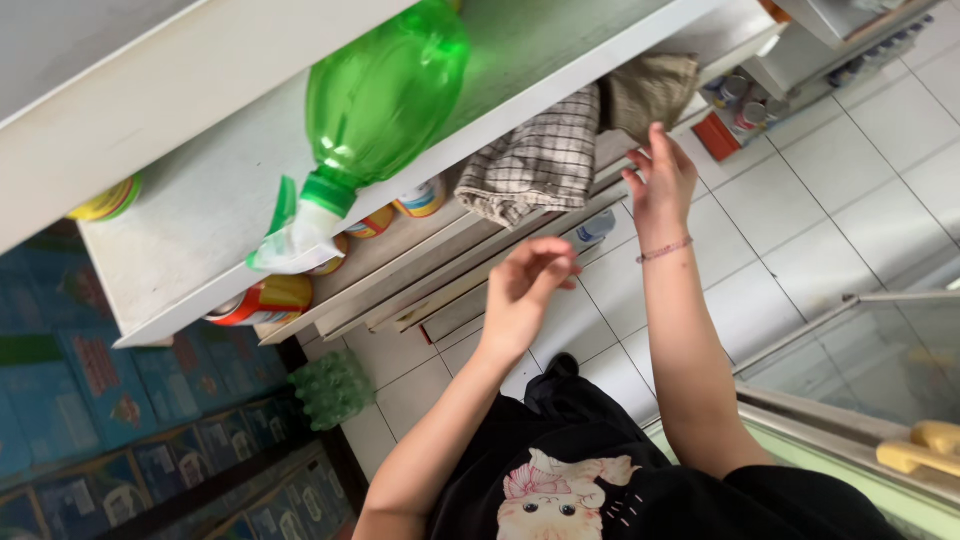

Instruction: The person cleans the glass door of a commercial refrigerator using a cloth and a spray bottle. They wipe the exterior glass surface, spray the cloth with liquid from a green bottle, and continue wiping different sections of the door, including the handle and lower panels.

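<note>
A translucent green plastic bottle (pixel 385 95) lies on a white shelf (pixel 190 200), beside a grey-and-white checked cloth (pixel 535 160), a plain khaki cloth (pixel 650 90), and red-and-yellow cans (pixel 262 300).

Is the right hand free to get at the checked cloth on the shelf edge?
Probably yes. The right hand is open and empty beside the checked cloth, with nothing between them; the left hand sits lower, out of the way.

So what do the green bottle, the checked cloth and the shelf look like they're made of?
Green bottle: likely clear tinted plastic; light shines through it and the surface is glossy. Checked cloth: woven fabric, matte; it drapes in soft folds over the shelf edge, near the right hand. Shelf: smooth white board, perhaps painted or laminated wood; the core does not show.
</note>
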